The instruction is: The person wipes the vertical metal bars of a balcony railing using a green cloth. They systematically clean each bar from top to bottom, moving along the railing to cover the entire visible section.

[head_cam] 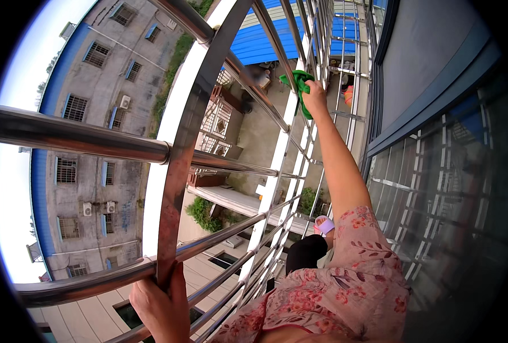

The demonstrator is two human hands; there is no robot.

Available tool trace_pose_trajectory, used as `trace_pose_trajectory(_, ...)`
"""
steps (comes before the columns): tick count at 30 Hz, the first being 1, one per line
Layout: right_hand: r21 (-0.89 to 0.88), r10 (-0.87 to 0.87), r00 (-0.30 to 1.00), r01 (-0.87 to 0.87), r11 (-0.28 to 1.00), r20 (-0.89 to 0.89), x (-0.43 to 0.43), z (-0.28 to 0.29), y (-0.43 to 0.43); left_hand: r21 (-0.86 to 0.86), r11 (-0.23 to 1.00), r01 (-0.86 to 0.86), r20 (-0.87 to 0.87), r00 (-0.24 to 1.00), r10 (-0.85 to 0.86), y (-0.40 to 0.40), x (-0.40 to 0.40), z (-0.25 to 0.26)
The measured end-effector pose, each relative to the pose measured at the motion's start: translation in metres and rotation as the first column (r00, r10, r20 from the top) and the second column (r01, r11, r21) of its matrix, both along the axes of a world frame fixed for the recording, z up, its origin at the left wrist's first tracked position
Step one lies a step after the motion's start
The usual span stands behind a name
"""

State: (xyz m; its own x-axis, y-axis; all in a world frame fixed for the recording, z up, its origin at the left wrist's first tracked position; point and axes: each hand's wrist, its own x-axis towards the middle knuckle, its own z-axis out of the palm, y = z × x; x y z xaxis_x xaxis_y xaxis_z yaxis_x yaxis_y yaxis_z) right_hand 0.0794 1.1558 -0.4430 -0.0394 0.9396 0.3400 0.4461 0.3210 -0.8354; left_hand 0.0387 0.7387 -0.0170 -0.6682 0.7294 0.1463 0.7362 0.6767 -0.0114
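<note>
My left hand (164,302), at the lower left, is wrapped around the lower end of a flat stainless-steel crossbar (181,167) of a window guard cage. My right arm is stretched out towards the top. At its end, my right hand (315,96) grips a bunched green cloth (301,83), which lies against a thin upright bar of the cage. Part of the cloth hangs below the fist. Round steel bars (82,133) pass through the crossbar.
A window frame (429,98) with dark reflecting glass (442,201) stands close on the right. My foot in a lilac slipper (325,225) is by the cage's lower bars. Far below, through the bars, are a concrete yard (260,141), a blue metal roof (262,40) and shrubs (204,214).
</note>
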Motion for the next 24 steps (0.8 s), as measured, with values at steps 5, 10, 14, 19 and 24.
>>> trace_pose_trajectory(5,0.131,-0.019,0.99,0.038,0.991,-0.14,0.02,0.004,-0.071,0.014,0.998,0.062,-0.119,0.991,-0.06,-0.015,-0.006,-0.017)
trace_pose_trajectory(10,0.347,0.065,0.969,-0.147,0.926,0.238,-0.014,0.059,-0.073,-0.022,1.0,0.009,-0.157,0.988,-0.013,-0.028,0.001,-0.013)
trace_pose_trajectory(14,0.193,0.16,0.901,-0.254,0.948,0.403,-0.013,0.038,-0.061,0.015,0.998,0.064,-0.111,0.992,-0.062,-0.019,-0.012,-0.024)
trace_pose_trajectory(19,0.033,0.405,0.875,-0.428,0.903,0.266,-0.017,0.035,-0.081,-0.005,0.999,0.04,-0.109,0.993,-0.041,-0.024,-0.013,-0.02)
trace_pose_trajectory(24,-0.137,0.427,0.904,-0.424,0.895,-0.015,0.011,0.011,-0.079,-0.002,0.993,0.121,-0.142,0.983,-0.12,-0.011,-0.019,-0.026)
